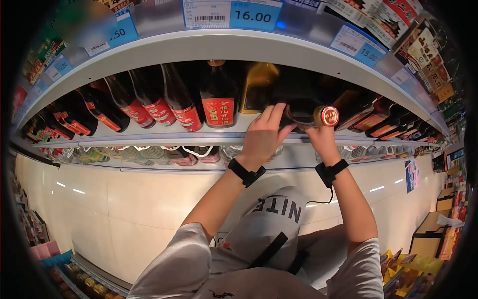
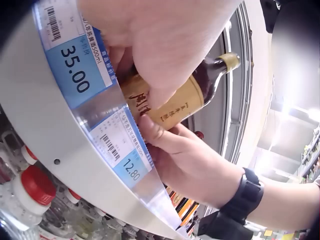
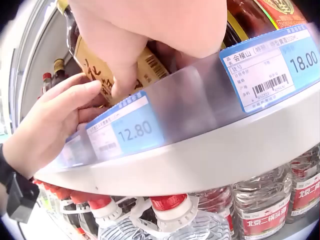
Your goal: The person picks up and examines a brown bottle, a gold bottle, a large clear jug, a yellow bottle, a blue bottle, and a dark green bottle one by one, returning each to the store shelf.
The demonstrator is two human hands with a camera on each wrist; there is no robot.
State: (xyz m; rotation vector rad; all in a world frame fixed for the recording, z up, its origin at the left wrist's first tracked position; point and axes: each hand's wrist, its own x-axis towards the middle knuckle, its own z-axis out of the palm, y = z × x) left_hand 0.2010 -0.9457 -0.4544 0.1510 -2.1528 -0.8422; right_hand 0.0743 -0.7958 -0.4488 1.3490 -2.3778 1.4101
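- Two hands hold one dark glass bottle (image 2: 189, 101) tilted at the shelf's front edge, its neck out to the right in my head view.
- Left to right on that feed, I see the left hand (image 1: 264, 133) curled over the body, then the right hand (image 1: 321, 142) just below the shiny red-and-gold cap (image 1: 329, 117).
- A tan label (image 3: 92, 65) with dark characters wraps the body; in my left wrist view both thumbs rest on it, the fingers of each hand gripping the bottle.
- I can't make out the base, part of the lettering is covered, and the shelf's depth behind is too dark for me to read.
- Across the white shelf (image 3: 210, 150), left to right, I get red-labelled bottles (image 1: 184, 117), the hands, then more dark bottles (image 1: 381, 119), blurred toward the edge.
- Below, my right wrist view shows clear jugs (image 3: 187, 225) with red caps; the head view adds a pale, glossy floor (image 1: 99, 209) and, at far right, more stocked shelving.
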